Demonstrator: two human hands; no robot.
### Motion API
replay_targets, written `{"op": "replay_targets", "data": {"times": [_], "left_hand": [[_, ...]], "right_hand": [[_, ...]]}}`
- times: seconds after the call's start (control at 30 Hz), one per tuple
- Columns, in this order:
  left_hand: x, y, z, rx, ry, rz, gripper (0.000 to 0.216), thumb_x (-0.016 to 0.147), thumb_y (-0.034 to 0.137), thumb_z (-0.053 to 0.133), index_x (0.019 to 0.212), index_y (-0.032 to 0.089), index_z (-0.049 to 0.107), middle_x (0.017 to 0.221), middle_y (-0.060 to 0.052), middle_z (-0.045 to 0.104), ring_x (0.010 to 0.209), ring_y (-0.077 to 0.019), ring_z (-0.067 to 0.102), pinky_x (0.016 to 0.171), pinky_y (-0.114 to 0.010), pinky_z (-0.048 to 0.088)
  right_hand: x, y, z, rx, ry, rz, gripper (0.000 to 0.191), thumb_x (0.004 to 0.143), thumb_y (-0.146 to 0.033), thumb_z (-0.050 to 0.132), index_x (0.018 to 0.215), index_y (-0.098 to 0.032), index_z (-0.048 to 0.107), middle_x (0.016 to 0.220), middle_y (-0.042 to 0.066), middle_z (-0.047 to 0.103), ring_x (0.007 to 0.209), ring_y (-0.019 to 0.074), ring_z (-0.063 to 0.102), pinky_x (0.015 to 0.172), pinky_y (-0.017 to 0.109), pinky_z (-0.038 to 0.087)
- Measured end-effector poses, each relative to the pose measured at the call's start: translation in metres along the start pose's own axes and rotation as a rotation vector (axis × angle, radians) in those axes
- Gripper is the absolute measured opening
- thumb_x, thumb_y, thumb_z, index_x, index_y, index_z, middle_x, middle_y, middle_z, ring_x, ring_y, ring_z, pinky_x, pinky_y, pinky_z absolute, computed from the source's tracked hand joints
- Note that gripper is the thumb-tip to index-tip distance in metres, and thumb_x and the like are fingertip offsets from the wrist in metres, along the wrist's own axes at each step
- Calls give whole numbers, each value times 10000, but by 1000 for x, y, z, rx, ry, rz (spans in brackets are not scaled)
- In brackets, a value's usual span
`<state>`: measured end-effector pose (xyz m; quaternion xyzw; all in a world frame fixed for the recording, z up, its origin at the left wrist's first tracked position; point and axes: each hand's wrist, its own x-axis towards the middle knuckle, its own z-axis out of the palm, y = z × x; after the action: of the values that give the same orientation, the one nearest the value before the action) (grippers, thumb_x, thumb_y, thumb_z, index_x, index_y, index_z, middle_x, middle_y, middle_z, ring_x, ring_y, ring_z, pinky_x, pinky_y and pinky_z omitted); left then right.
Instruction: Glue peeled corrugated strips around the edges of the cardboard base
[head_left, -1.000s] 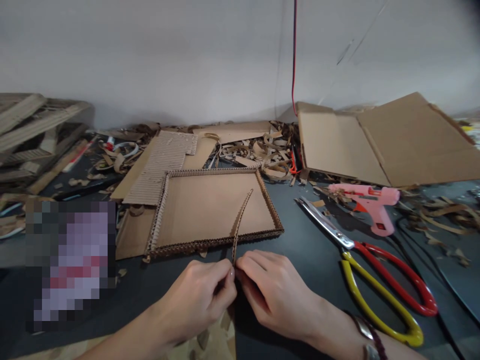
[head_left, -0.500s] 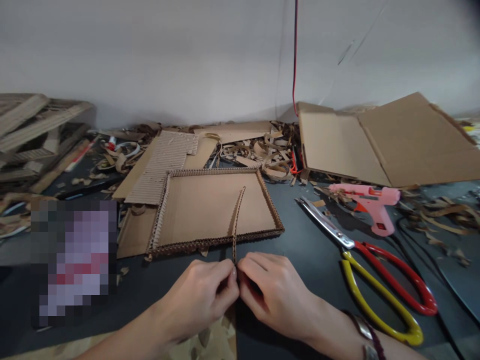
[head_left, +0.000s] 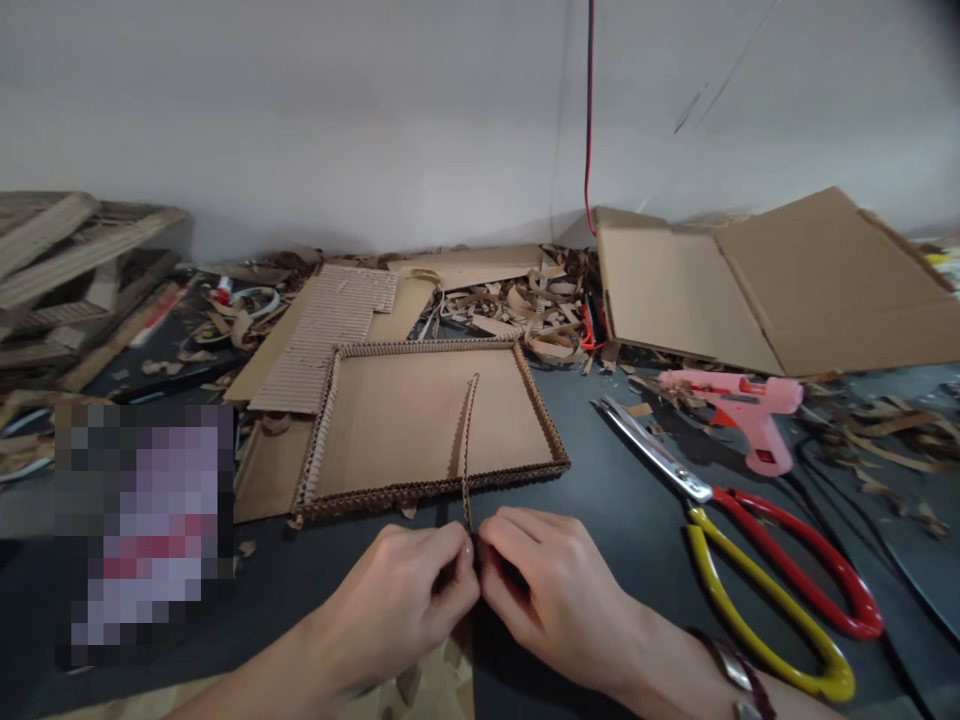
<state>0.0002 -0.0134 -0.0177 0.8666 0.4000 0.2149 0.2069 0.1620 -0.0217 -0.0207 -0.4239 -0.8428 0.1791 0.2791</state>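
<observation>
A thin strip of corrugated cardboard (head_left: 467,450) rises from between my two hands, its far end reaching over a shallow cardboard tray (head_left: 435,485). My left hand (head_left: 412,585) pinches the strip's near end from the left. From the right, my right hand (head_left: 551,585) pinches it too, with the knuckles of both hands almost touching. The fingers hide the part of the strip that they grip. The tray lies flat just beyond my hands, with low walls of ribbed cardboard around its base.
Scissors (head_left: 694,485) with red and yellow handles lie at the right, near a pink glue gun (head_left: 750,405). A folded cardboard sheet (head_left: 690,290) leans at the back right. Scraps (head_left: 517,300) and ribbed cardboard (head_left: 315,340) lie behind the tray. Cardboard strips (head_left: 67,260) are piled far left.
The strip's far end has swung a little to the left over the tray. Both hands keep their pinch in nearly the same place.
</observation>
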Motion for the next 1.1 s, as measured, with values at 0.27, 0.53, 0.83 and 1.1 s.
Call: {"op": "replay_targets", "data": {"times": [0.27, 0.53, 0.83, 1.1], "left_hand": [[0, 0, -1, -23, 0, 21, 265, 802, 102, 360, 556, 197, 333, 472, 85, 248, 366, -64, 287, 388, -202, 248], [1, 0, -1, 6, 55, 50, 266, 770, 81, 374, 534, 194, 325, 464, 84, 224, 355, -59, 270, 375, -199, 240], [2, 1, -2, 25, 105, 78, 275, 764, 81, 381, 517, 190, 328, 430, 83, 253, 337, -53, 285, 371, -196, 241], [3, 1, -2, -9, 117, 69, 255, 749, 67, 393, 527, 185, 353, 428, 87, 280, 338, -45, 294, 372, -173, 252]], "right_hand": [[0, 2, -2, -15, -23, 2, 162, 819, -156, 384, 731, -177, 518, 662, 17, 559, 558, 129, 510, 511, 236, 377], [-1, 3, -2, -64, -28, -83, 212, 826, -122, 372, 685, -177, 520, 629, 22, 569, 545, 136, 508, 507, 245, 388], [-1, 3, -3, -79, -31, -88, 202, 832, -133, 387, 690, -177, 524, 634, 18, 575, 552, 136, 499, 518, 247, 382], [-1, 1, -2, -66, 11, -64, 189, 809, -113, 409, 679, -180, 529, 622, 12, 571, 535, 133, 500, 506, 246, 372]]}}
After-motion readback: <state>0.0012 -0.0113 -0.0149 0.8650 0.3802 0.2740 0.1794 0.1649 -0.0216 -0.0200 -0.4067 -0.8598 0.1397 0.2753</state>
